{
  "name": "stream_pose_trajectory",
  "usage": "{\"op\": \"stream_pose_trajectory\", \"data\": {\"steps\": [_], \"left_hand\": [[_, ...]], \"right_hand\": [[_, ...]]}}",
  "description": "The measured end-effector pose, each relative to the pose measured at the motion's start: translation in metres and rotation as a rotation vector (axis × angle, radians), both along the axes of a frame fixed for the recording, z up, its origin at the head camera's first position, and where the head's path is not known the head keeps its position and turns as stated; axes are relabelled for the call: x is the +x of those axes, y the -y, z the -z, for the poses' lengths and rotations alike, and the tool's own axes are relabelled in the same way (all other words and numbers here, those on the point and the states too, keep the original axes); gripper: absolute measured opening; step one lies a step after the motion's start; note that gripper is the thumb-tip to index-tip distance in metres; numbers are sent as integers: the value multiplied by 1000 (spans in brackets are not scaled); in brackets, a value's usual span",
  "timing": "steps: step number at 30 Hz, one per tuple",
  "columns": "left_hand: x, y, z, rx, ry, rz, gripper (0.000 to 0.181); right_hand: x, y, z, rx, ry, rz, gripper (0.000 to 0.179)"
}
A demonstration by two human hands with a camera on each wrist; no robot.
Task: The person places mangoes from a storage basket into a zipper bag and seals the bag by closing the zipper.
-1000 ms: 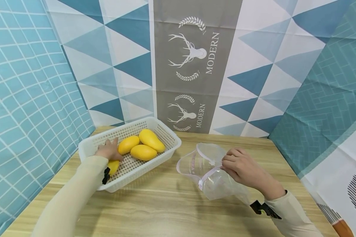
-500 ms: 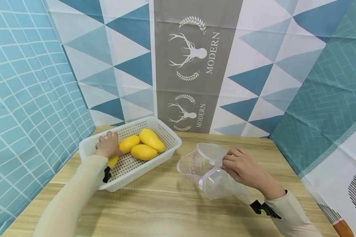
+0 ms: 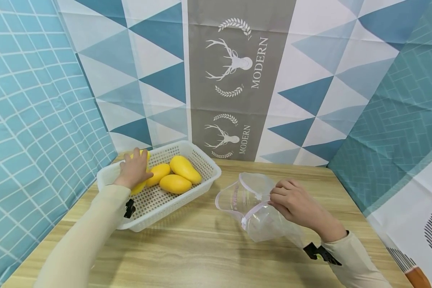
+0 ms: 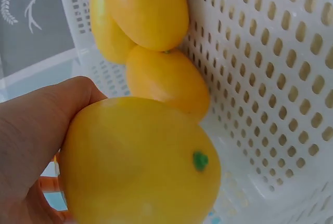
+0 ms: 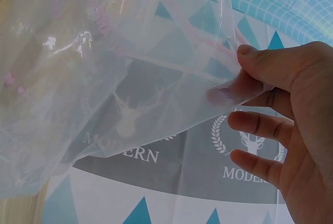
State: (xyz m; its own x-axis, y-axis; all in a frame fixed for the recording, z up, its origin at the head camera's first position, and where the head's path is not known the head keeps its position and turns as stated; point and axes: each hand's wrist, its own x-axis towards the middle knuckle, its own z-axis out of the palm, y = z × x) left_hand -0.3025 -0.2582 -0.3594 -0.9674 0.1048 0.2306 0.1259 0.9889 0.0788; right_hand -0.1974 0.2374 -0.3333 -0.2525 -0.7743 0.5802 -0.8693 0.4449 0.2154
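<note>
My left hand (image 3: 132,170) grips a yellow mango (image 4: 138,156), thumb on one side and fingers round the other, over the left part of a white perforated basket (image 3: 165,213). A green stem spot marks the near end of this fruit in the left wrist view. Three more mangoes (image 3: 185,169) lie together inside the basket, right of the hand. On the right, my right hand (image 3: 297,202) pinches the edge of a clear plastic zip bag (image 3: 270,224) between thumb and index finger. Its pink-trimmed mouth gapes toward the basket, and the other fingers stay off the film.
The basket and bag are on a wood-grain table (image 3: 187,256). Behind it hangs a patterned cloth (image 3: 223,92) with deer heads and triangles. Blue grid cloth (image 3: 39,120) borders the left side, and green and white cloth (image 3: 399,140) the right.
My left hand has risen slightly and moved toward the back of the basket, bringing up the mango that lay at its near left. My right hand and the bag have stayed in place.
</note>
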Motion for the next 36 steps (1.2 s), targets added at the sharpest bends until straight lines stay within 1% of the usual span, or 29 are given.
{"op": "stream_pose_trajectory", "data": {"steps": [5,10,14,18,23,30,32,34,36], "left_hand": [[0,-5,-6,-10,-46,28,90],[1,-12,-12,-36,-125,96,89],[4,-23,-20,-69,-174,140,90],[9,-36,-28,-58,-188,189,89],[14,-51,-33,-30,-198,268,89],[22,-72,-41,5,-249,373,86],[26,-80,-44,5,-251,401,86],[31,-89,-46,-1,-267,432,86],[36,-98,-48,-9,-304,479,85]], "right_hand": [[0,0,-1,-6,-5,-8,43],[0,0,-1,-8,-2,-14,43],[-1,0,-1,-4,5,-5,45],[-2,0,0,2,8,4,47],[-2,0,0,3,15,7,47],[-2,1,1,-1,14,4,46],[-2,1,1,-3,14,3,45],[-3,1,1,-5,13,0,45],[-3,1,0,-7,14,-1,44]]}}
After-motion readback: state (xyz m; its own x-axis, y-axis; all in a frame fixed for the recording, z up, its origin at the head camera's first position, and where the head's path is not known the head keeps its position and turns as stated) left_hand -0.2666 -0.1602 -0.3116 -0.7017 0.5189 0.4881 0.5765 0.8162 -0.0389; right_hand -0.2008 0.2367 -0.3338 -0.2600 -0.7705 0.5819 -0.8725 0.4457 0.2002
